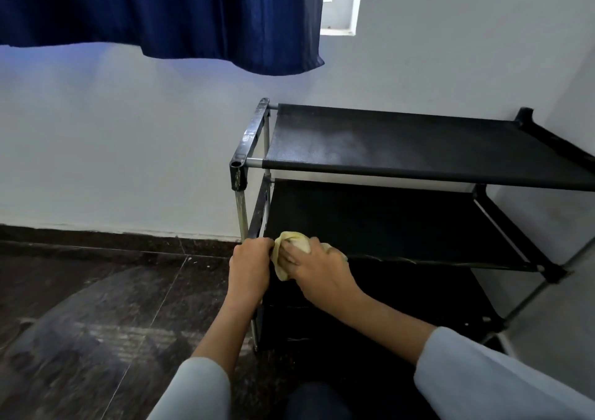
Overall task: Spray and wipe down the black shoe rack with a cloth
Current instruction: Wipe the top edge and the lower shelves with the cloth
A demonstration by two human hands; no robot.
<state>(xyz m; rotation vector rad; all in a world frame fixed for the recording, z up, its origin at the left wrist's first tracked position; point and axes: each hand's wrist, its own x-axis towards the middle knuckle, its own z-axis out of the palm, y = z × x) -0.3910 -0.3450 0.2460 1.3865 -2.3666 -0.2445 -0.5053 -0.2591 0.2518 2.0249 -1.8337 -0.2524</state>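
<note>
A black shoe rack [418,142] with fabric shelves and a metal frame stands against the white wall at the right. Its top shelf shows a pale hazy patch. A yellow cloth [291,238] is bunched at the front left corner of the middle shelf. My right hand [314,266] presses down on the cloth with fingers curled over it. My left hand [249,266] is closed around the rack's front left post at the same shelf, touching the cloth's edge. No spray bottle is in view.
Dark polished floor tiles [112,290] spread to the left and in front of the rack. A dark blue curtain [161,17] hangs above, with a window [343,1] beside it. My knee [318,400] is just below the rack.
</note>
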